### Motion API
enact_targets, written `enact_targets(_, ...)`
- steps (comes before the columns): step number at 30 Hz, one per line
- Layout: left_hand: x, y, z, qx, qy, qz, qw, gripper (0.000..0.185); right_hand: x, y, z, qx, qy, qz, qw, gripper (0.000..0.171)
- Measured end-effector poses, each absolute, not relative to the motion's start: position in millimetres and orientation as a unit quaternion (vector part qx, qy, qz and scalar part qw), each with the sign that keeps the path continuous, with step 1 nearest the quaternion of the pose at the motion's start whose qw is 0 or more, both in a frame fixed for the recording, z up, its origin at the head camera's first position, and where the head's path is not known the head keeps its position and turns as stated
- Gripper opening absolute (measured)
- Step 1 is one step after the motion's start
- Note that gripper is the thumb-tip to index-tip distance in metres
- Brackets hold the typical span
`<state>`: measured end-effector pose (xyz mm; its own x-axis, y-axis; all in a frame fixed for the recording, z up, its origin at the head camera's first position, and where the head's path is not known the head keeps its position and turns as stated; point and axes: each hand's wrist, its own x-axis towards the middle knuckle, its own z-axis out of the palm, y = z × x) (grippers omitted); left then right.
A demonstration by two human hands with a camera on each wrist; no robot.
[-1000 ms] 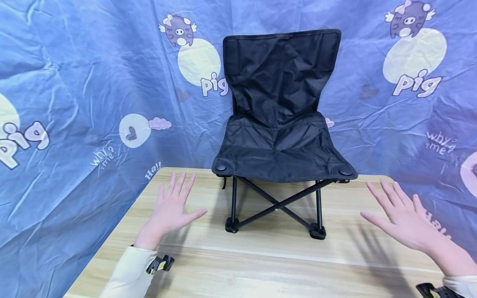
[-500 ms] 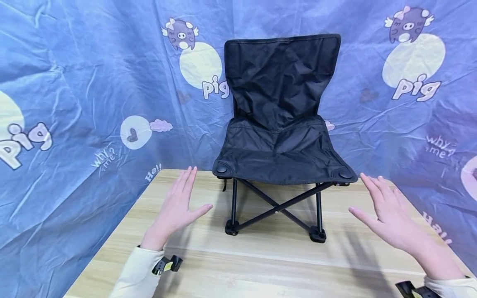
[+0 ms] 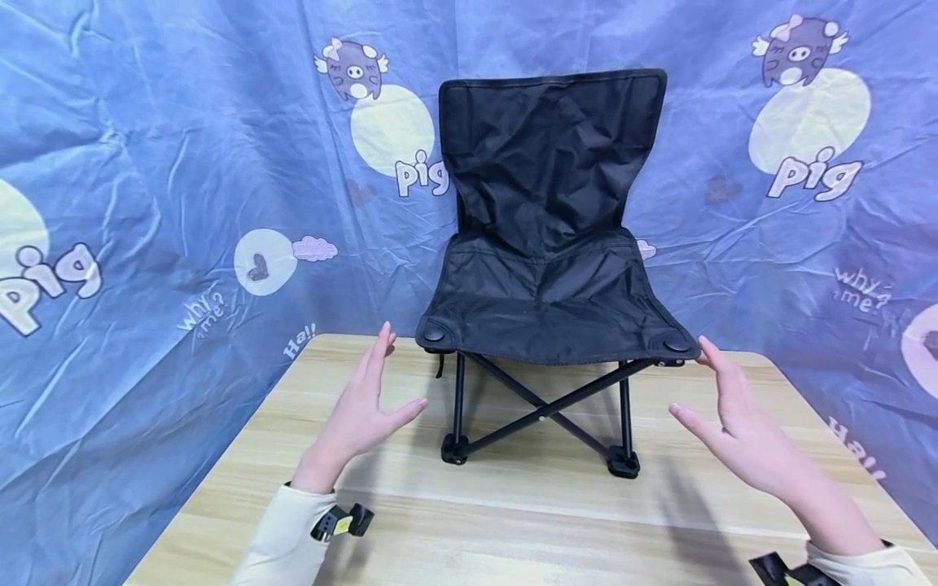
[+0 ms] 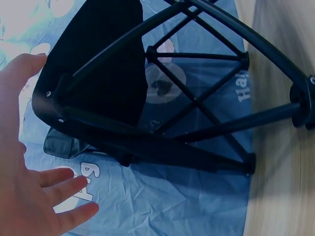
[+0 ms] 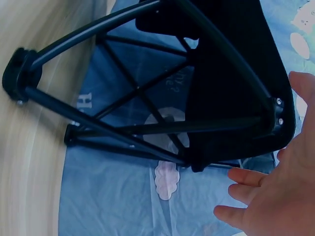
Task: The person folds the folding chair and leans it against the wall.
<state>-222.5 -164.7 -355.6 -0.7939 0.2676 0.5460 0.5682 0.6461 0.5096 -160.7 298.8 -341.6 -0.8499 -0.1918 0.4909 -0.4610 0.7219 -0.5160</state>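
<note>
While both flat palms flank it, crinkled black fabric chair (image 3: 545, 277) stands on crossed metal tubes.

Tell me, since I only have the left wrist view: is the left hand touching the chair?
Observer: No. In the head view the left hand is open beside the chair, short of its front left corner.
Operator: And the other hand?
Observer: The right hand is open too, fingertips at the front right corner; contact is unclear.
Operator: What is the chair on?
Observer: It stands unfolded and upright on a wooden table, its feet down, with a blue printed cloth behind it.
</note>
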Motion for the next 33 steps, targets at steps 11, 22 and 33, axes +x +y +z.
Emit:
enact_targets(11,-229,-152,-361,-0.328,-0.794,-0.475,0.188,0.101,-165,293,-344,0.231,-0.864,0.389,0.222,0.085)
enact_targets(22,-234,-140,-363,-0.392,-0.671,-0.618,0.117,0.084,-169,287,-345,0.269,-0.791,0.506,0.216,0.071)
enact_targets(33,-241,-127,-360,-0.394,-0.586,-0.701,0.099,0.066,-183,279,-348,0.323,-0.612,0.693,0.204,0.049)
